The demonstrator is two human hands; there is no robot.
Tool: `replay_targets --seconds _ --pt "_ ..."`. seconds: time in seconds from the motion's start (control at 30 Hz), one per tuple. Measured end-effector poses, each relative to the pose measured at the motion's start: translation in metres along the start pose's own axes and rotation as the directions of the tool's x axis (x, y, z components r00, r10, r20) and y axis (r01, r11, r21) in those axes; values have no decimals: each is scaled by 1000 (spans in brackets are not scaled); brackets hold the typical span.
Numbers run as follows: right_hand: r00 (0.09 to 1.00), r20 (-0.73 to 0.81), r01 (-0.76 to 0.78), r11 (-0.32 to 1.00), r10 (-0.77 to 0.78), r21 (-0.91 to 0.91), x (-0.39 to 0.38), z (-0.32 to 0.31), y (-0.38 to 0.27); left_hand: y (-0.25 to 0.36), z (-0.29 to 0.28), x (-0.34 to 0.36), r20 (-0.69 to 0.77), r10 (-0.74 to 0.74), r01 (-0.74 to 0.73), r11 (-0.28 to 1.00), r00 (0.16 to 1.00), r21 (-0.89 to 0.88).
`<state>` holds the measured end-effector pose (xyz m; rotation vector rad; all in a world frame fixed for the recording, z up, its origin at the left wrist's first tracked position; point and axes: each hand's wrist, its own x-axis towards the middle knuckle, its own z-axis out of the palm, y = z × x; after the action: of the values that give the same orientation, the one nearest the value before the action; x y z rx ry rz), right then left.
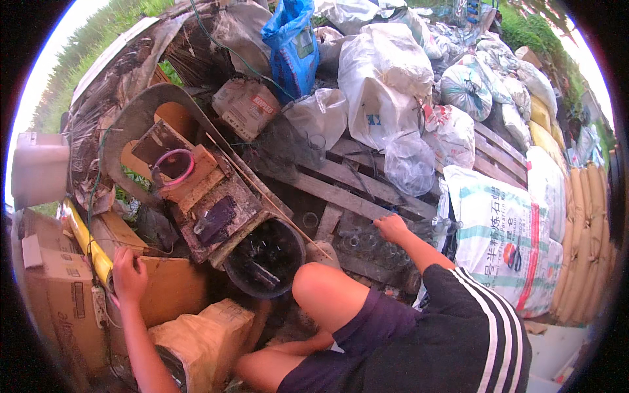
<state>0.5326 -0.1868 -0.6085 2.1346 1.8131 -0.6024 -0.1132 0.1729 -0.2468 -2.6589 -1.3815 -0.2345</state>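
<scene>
My left hand (129,274) is raised beside a long yellow tube-like roll (97,254). Its fingers are half bent and a little apart, with nothing visible between them; whether it touches the roll I cannot tell. Stretched forward, my right hand (392,228) is over a group of clear glass vessels (368,243) by the wooden slats. Its fingers are drawn together, and what they hold, if anything, is hidden. Between my hands, a round dark basin (244,288) holds liquid and shiny pieces. A worn wooden stand (246,202) beside it carries a dark purple block (215,221) and a pink ring (190,165).
Cardboard boxes (56,281) and a power strip (99,306) stand at the left. A brown paper-covered box (203,334) is near my knees. White sacks (373,78) and a blue bag (291,52) fill the back; a printed sack (491,229) stands right of the pallet slats (347,193).
</scene>
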Motion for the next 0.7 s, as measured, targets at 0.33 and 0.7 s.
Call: replay_targets --seconds 0.33,0.7 --pt "943 -332 108 951 -6 291 -121 -226 51 3 6 0 -54 -12 12 1000 998 -13" --pt "858 -410 478 -187 310 859 -53 -297 31 5 3 -1 -53 -22 22 1000 998 7"
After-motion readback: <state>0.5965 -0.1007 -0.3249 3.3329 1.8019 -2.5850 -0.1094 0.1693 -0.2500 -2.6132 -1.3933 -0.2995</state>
